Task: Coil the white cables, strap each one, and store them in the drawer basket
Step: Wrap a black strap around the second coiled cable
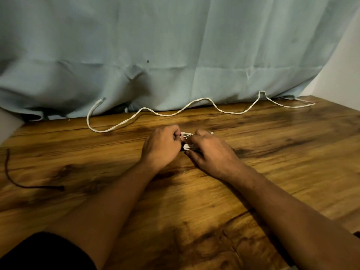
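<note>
A loose wavy white cable [203, 98] crosses the brown wooden worktop [272, 152]. Behind it, a pale blue cloth curtain [175, 45] blocks passage. Nearer and leftward lies a thin dark cord [60, 188]; rightward, open wood.

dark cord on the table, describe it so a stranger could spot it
On the wooden table, look at the near left edge. The dark cord lies there in a short hook, untouched; unlike the long white cable by the curtain, it is dark brown.
</note>
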Tool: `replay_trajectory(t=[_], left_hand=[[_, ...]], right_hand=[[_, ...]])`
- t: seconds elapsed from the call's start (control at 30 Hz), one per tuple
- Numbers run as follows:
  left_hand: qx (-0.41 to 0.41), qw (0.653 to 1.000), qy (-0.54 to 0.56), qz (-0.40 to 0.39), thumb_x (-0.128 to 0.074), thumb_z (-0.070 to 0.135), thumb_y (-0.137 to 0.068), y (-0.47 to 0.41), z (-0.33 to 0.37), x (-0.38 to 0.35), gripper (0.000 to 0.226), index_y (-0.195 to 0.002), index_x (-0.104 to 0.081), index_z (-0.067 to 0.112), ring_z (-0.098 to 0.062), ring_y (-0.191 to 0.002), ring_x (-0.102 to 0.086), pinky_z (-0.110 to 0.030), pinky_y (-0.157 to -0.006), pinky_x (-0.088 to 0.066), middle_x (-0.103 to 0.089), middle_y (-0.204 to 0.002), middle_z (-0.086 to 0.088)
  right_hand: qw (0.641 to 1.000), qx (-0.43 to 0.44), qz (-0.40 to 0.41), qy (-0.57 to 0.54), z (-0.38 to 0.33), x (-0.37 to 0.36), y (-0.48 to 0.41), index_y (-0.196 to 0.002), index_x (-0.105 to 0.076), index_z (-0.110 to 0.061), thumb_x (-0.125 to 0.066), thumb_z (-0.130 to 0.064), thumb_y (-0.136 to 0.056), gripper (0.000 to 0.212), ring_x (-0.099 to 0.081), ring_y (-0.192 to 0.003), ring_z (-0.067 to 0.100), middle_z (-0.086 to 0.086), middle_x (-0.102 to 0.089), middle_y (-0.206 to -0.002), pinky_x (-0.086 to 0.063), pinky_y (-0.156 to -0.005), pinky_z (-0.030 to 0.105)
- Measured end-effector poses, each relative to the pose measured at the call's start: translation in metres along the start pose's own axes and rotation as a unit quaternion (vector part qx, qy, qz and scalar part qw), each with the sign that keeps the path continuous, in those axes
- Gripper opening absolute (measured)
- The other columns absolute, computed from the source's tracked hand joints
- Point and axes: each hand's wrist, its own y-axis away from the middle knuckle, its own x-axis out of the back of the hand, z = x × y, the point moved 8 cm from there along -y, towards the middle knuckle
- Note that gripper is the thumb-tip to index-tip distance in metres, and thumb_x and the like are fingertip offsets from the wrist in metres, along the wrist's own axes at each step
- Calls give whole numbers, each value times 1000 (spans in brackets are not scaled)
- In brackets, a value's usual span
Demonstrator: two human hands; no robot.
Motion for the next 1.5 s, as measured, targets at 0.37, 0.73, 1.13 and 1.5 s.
replay_trajectory(t=[0.37,0.73,1.13,1.5], left_hand=[[-129,989,26,60,-63,31,-96,9,13,25,9,-92,-70,27,-9,-80,-62,-39,-75,-53,-67,-85,13],[-167,978,128,3,-74,22,-91,11,19,26,8,-99,-72,21,-1,-78,-62,-22,-67,-44,-69,-86,14],[-91,992,79,42,-69,40,-94,10,7,18,26,-114,-74,24,-4,-89,-68,-35,-81,-56,-74,-100,11],[-49,997,33,57,-72,36,-92,13,7,23,23,-113,-75,26,-2,-84,-69,-30,-75,-56,-76,-94,14]], right_hand=[[998,-12,38,-43,5,9,4,-119,-66,-18,-65,-35,-98,27,-59,-105,23,0,-53,-125,-53,-85,44],[981,-22,126,-146,16,28,3,-124,-70,-18,-62,-30,-102,26,-62,-102,13,-3,-64,-115,-55,-85,39],[943,-120,105,-291,46,17,5,-125,-71,-25,-63,-30,-100,27,-72,-97,5,-13,-77,-107,-60,-88,44],[946,-139,132,-261,48,22,11,-118,-71,-25,-66,-30,-99,20,-70,-90,2,-13,-76,-101,-60,-83,40]])
